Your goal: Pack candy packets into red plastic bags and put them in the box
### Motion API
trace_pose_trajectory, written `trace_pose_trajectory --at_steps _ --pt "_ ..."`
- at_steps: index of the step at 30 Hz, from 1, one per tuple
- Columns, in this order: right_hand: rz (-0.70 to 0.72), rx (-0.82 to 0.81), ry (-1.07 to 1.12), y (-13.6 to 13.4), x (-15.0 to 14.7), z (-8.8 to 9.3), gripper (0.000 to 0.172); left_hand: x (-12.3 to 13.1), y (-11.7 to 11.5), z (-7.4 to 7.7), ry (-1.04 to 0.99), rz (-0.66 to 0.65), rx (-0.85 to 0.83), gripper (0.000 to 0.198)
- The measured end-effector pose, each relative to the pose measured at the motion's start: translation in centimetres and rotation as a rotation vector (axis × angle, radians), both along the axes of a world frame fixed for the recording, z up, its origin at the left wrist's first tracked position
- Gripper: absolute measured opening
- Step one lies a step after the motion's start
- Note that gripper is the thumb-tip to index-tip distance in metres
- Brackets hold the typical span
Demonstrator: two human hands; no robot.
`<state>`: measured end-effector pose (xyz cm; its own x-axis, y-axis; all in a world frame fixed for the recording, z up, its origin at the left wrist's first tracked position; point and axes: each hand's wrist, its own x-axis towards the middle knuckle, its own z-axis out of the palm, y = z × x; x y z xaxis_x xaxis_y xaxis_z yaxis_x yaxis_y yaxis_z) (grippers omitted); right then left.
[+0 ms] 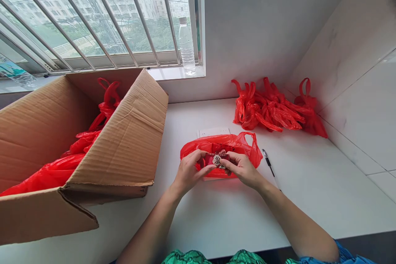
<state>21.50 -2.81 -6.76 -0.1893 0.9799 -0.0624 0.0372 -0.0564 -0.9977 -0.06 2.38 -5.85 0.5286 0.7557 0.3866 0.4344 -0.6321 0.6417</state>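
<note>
Between my two hands is a small dark red candy box (212, 159) with a pale emblem and the printed words "SWEET SUGAR". My left hand (192, 170) grips its left end with thumb and fingers. At the right end my right hand (244, 169) pinches it, the thumb lying over the front beside the emblem. Just behind and under the box, a red plastic bag (252, 154) lies spread on the white table, its handle loop toward the right. More dark red packaging shows inside the bag, partly hidden by the box and my fingers.
A large open cardboard box (123, 132) with red bags (64, 169) inside stands at left. Several tied red bags (269, 107) sit against the back wall. A pen (269, 164) lies right of my hands. One plastic bottle (186, 47) stands on the windowsill.
</note>
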Motion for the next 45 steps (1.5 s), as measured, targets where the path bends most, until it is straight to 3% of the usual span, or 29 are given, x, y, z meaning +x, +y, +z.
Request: trace_pose_trajectory --at_steps 3,4,8,10,13,14,18,27,31,34,37,42,45 --pt "0.008 -0.026 0.059 0.1 0.0 0.1 0.033 0.0 -0.1 0.4 0.011 -0.06 -0.005 0.062" --pt "0.01 -0.028 0.07 0.1 0.0 0.1 0.032 0.0 -0.1 0.5 0.013 -0.078 -0.001 0.063" --pt "-0.007 0.015 0.067 0.1 0.1 0.0 0.034 0.1 -0.2 0.5 -0.006 -0.08 0.018 0.037" --pt "-0.045 0.085 0.001 -0.1 0.2 0.2 0.034 0.1 -0.2 0.4 -0.021 -0.058 0.03 0.035" --pt "-0.049 0.256 -0.196 -0.4 0.3 0.7 0.062 0.1 -0.1 0.4 -0.026 -0.054 0.036 0.035" --pt "-0.034 0.307 -0.247 -0.4 0.2 0.9 0.062 0.1 -0.1 0.5 -0.023 -0.056 0.033 0.035" --pt "-0.011 0.352 -0.252 -0.4 0.1 1.1 0.044 0.0 -0.1 0.7 -0.022 -0.075 0.027 0.037" --pt "0.031 0.269 -0.173 -0.4 0.2 1.2 0.031 0.1 -0.3 0.9 -0.07 -0.135 0.01 0.023" --pt "0.034 0.271 -0.195 -0.5 0.1 1.0 0.039 0.1 -0.2 0.7 -0.063 -0.115 0.041 0.027" --pt "-0.048 0.369 -0.332 -0.2 0.4 0.6 0.05 -0.1 0.1 0.3 -0.009 -0.015 0.096 0.036" --pt "-0.189 0.518 -0.563 0.5 1.2 -0.3 0.032 -0.2 0.4 -0.1 0.127 0.06 0.141 0.046" --pt "-0.277 0.543 -0.848 1.2 1.9 -1.8 0.028 0.2 0.2 -0.6 0.262 0.012 0.177 0.021" --pt "-0.27 0.493 -0.994 1.2 1.7 -2.2 0.034 0.5 0.0 -0.8 0.307 -0.045 0.164 0.017"
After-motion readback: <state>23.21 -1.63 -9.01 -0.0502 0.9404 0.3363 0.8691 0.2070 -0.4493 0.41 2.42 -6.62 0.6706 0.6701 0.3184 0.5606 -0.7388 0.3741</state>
